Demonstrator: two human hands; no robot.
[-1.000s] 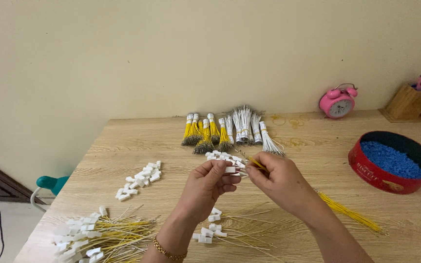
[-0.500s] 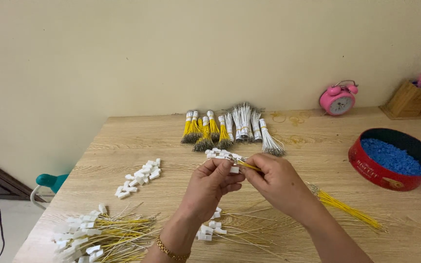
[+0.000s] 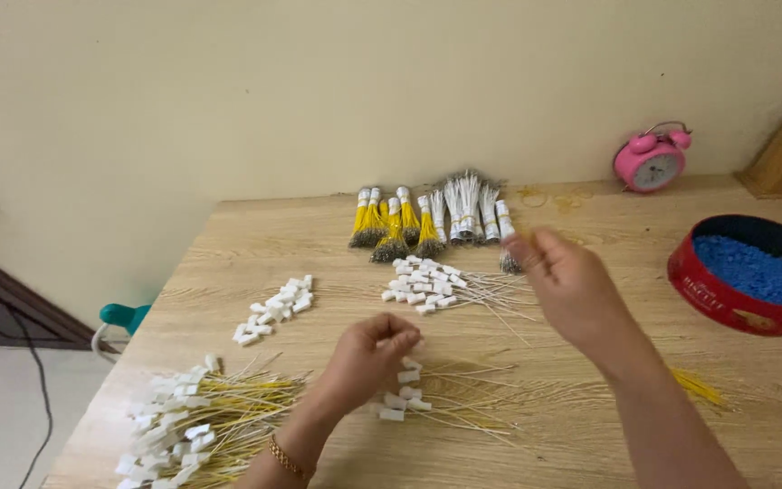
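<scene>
near pile: a heap of yellow wires with white plastic connectors [image 3: 194,424] is lying at the front left corner of the wooden table [image 3: 590,398], all tangled and springy looking

left hand: the left hand [image 3: 368,355] is hovering low over the table, wrist bent, fingertips pinched together right above a small cluster of white-tipped wires [image 3: 427,395]; can't really tell if it's gripping one or just touching

loose connectors: a little row of bare white connector blocks [image 3: 275,308] is sitting left of centre, chunky and matte

right hand: the right hand [image 3: 567,276] is lifted higher and a bit blurred, fingers curled loosely with thumb and forefinger close together, nothing clearly in it

finished batch: a spread of pale wires with white connectors [image 3: 436,282] is lying just beyond, between the two hands

tin: a round red tin [image 3: 717,294] is holding blue granules on the right

far row: banded bundles of yellow and white wires [image 3: 432,217] are fanning out near the wall, and a pink alarm clock [image 3: 651,159] is standing beyond them
</scene>
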